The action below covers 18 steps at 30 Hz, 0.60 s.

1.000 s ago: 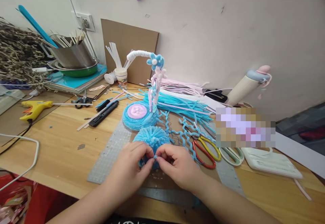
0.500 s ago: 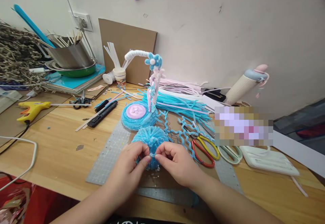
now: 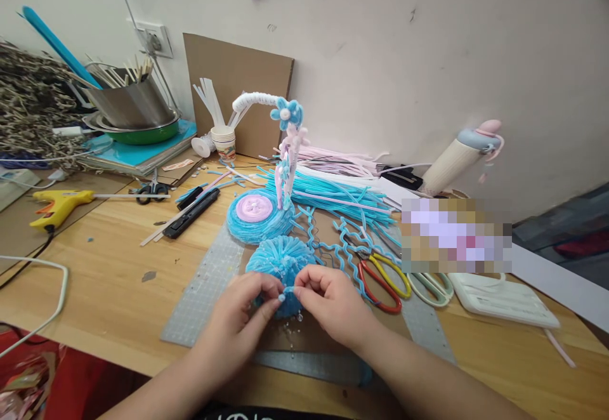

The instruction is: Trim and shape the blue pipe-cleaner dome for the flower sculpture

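Between my two hands a short piece of blue pipe cleaner spans the small gap. My left hand pinches its left end, where a pale bead-like tip shows by the thumb. My right hand is closed with thumb and forefinger on the other end. Right behind the fingers sits a puffy blue dome of pipe cleaners, partly hidden by my hands. Small clear beads hang or lie at its near side. Beyond it stands a blue coiled base with a pink centre and a flowered, curved white stem.
Red-and-yellow scissors and wavy blue pipe cleaners lie at the right on the grey cutting mat. A bundle of blue stems is behind. Leftward are a black cutter and a yellow glue gun.
My hands have drawn slightly apart, the right one shifting a little right, so more of the blue pipe cleaner shows between the fingertips. The beads below have shifted slightly.
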### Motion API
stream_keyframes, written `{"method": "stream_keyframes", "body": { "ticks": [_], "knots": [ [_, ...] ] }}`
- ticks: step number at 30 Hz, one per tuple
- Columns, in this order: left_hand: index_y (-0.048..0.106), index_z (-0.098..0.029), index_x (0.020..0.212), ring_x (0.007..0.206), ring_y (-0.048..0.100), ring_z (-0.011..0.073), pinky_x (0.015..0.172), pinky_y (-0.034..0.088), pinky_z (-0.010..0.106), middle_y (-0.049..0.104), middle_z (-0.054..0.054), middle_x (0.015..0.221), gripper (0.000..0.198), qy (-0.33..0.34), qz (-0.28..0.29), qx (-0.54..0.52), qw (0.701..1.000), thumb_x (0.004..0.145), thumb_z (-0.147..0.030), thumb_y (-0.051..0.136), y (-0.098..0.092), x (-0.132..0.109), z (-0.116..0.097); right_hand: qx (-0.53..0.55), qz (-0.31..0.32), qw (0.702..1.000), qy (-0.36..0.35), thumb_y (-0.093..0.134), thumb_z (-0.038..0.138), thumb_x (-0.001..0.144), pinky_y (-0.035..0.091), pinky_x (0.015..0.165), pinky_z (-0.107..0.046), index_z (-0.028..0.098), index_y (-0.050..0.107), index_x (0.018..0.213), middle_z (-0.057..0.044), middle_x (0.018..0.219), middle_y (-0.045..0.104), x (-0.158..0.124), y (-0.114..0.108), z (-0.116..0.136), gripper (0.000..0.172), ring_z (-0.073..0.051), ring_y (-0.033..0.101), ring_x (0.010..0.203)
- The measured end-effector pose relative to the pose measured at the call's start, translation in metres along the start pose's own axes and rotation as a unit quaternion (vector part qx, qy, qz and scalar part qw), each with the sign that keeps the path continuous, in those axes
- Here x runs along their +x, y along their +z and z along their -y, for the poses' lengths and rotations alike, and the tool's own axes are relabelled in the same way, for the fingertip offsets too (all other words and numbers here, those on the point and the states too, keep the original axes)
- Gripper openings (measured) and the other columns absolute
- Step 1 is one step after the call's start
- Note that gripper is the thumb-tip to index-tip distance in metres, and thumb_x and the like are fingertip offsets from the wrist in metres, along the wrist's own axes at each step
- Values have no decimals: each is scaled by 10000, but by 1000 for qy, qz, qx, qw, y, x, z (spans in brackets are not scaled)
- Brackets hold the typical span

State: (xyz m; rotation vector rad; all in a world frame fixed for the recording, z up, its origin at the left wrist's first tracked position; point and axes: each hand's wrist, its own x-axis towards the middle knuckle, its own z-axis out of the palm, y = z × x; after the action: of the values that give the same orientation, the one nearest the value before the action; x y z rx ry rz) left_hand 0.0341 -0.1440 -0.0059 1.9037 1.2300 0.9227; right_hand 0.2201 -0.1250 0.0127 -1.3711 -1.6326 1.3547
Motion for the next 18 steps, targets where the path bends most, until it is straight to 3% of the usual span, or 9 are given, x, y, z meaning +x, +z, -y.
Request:
{"method": "stream_keyframes", "body": {
  "ticks": [3, 7, 10, 13, 18],
  "knots": [
    [559, -247, 926, 871, 596, 152, 790, 456, 317, 647, -11, 920, 96, 35, -7, 37, 999, 847, -205, 594, -1, 1, -1, 10, -6, 1000, -1, 526, 161, 758, 291, 498, -214, 177, 544, 655, 72, 528, 415, 0, 0, 2, 106, -82, 365, 510],
    [627, -263, 885, 911, 611, 149, 822, 434, 328, 672, -17, 951, 134, 110, 16, 81, 991, 859, -146, 566, -3, 4, -5, 16, -23, 1000, -3, 536, 175, 761, 309, 510, -214, 173, 556, 663, 68, 535, 428, 1, 3, 1, 99, -83, 373, 515],
    [656, -272, 905, 889, 622, 149, 795, 441, 321, 684, -10, 959, 163, 122, 13, 90, 988, 860, -145, 564, -3, 4, -5, 24, -13, 1000, -5, 540, 202, 781, 312, 505, -212, 170, 573, 694, 64, 541, 440, 0, 5, 0, 98, -83, 379, 515],
    [646, -238, 820, 818, 629, 151, 757, 457, 312, 693, -8, 852, 109, 95, -14, 84, 992, 846, -159, 576, 0, 3, -5, 32, 14, 999, 5, 536, 233, 808, 301, 473, -209, 176, 571, 740, 68, 542, 445, -2, 5, 1, 95, -77, 383, 481],
    [613, -210, 807, 706, 601, 155, 656, 481, 296, 660, -7, 759, 26, -18, -42, 98, 994, 788, -205, 630, 3, 4, -6, 27, 59, 998, -7, 561, 256, 816, 338, 492, -210, 184, 595, 829, 56, 610, 482, -6, 2, 2, 81, -78, 416, 505]
  ]
}}
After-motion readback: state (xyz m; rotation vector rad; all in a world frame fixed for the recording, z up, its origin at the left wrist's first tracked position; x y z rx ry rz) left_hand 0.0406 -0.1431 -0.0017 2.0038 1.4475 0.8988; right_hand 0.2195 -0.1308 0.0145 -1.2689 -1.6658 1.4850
